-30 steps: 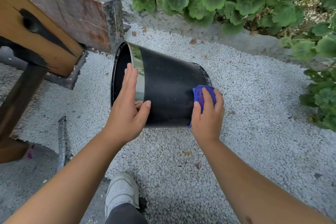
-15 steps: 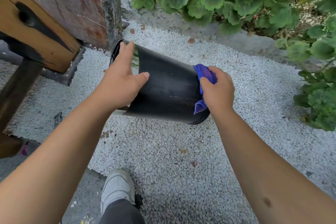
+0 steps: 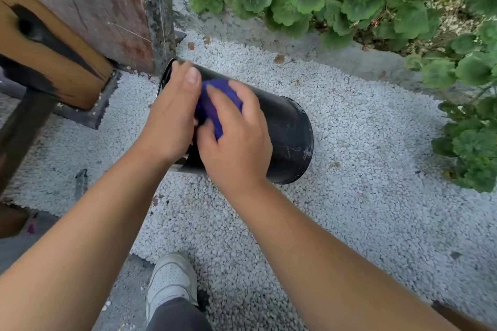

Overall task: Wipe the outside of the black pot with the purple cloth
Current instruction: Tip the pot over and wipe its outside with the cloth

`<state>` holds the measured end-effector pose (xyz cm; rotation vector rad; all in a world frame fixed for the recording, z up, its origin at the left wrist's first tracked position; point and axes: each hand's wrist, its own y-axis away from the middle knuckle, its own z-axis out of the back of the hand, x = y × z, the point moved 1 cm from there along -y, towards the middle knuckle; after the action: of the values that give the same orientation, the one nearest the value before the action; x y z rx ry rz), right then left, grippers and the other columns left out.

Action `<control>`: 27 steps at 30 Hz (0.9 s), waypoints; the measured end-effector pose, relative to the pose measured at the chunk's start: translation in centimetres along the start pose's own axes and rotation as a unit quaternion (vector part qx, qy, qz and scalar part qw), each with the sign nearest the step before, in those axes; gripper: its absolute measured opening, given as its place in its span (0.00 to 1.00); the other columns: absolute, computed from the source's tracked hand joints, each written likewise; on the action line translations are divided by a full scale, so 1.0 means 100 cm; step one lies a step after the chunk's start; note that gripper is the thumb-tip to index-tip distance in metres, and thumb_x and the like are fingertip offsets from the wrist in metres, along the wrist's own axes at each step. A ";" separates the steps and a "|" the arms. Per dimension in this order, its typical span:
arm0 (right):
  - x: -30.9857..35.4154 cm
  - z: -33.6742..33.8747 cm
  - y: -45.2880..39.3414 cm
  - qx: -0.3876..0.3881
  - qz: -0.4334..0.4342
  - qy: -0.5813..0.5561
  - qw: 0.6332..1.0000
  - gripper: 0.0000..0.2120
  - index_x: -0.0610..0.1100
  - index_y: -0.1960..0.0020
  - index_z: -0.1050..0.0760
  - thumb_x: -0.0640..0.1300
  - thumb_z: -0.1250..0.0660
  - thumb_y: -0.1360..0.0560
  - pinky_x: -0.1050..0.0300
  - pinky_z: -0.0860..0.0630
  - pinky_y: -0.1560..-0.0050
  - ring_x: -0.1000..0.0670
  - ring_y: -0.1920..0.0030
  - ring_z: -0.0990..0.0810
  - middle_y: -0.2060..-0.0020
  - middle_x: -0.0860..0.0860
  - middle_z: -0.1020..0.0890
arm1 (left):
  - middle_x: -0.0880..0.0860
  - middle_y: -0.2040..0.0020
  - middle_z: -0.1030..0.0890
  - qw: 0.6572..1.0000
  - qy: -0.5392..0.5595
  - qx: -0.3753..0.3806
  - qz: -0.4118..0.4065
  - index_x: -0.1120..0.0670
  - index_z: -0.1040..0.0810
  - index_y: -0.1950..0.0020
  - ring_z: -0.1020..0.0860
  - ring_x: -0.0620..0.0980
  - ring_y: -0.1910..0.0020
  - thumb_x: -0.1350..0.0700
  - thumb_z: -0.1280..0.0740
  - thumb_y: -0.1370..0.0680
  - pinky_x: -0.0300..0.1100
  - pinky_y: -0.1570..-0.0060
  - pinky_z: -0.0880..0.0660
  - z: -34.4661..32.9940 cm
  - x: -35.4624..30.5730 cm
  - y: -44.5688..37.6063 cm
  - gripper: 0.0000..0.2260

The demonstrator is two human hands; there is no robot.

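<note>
Over gravel, my left hand (image 3: 172,115) grips pot (image 3: 285,126) rim to steady it; right hand (image 3: 236,140) presses bunched cloth (image 3: 212,102) onto side.

White gravel ground (image 3: 349,169) lies beneath a black pot (image 3: 290,131) tipped on its side, with scattered dry leaves (image 3: 279,58) and a white sneaker (image 3: 172,279) at its edge.
</note>
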<state>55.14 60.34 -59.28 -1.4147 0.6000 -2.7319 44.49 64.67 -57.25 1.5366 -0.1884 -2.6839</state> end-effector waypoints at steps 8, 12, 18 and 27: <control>-0.069 -0.002 0.021 0.018 0.060 0.149 0.987 0.19 0.46 0.41 0.19 0.43 0.34 0.32 0.41 0.24 0.50 0.39 0.52 0.22 0.38 0.40 0.21 | 0.46 0.20 0.43 0.998 -0.010 -0.045 0.049 0.49 0.39 0.21 0.44 0.36 0.24 0.30 0.42 0.30 0.44 0.23 0.47 0.027 0.037 0.001 0.41; -0.092 0.010 0.014 0.025 0.047 0.182 0.982 0.19 0.46 0.41 0.20 0.43 0.33 0.32 0.40 0.25 0.45 0.39 0.53 0.22 0.38 0.41 0.22 | 0.47 0.20 0.43 0.996 -0.064 -0.034 0.052 0.48 0.40 0.21 0.44 0.39 0.23 0.30 0.41 0.30 0.44 0.23 0.47 0.037 0.050 -0.005 0.40; -0.120 0.029 0.010 0.060 -0.059 0.158 0.984 0.21 0.47 0.36 0.22 0.43 0.33 0.29 0.47 0.24 0.47 0.39 0.40 0.24 0.32 0.45 0.27 | 0.48 0.19 0.45 0.995 -0.094 -0.019 0.033 0.47 0.42 0.21 0.44 0.43 0.22 0.34 0.37 0.31 0.47 0.23 0.46 0.030 0.047 -0.006 0.41; -0.139 0.064 -0.017 -0.134 -0.339 -0.185 0.913 0.21 0.50 0.36 0.23 0.38 0.38 0.27 0.71 0.26 0.69 0.66 0.63 0.19 0.39 0.49 0.21 | 0.51 0.20 0.43 0.991 -0.127 -0.023 0.030 0.51 0.40 0.21 0.42 0.47 0.22 0.52 0.31 0.22 0.48 0.23 0.45 0.032 0.042 -0.014 0.32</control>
<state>68.76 62.33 -66.29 -2.5497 0.5496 -2.7460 39.65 65.94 -59.47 1.1531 -0.1756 -2.8069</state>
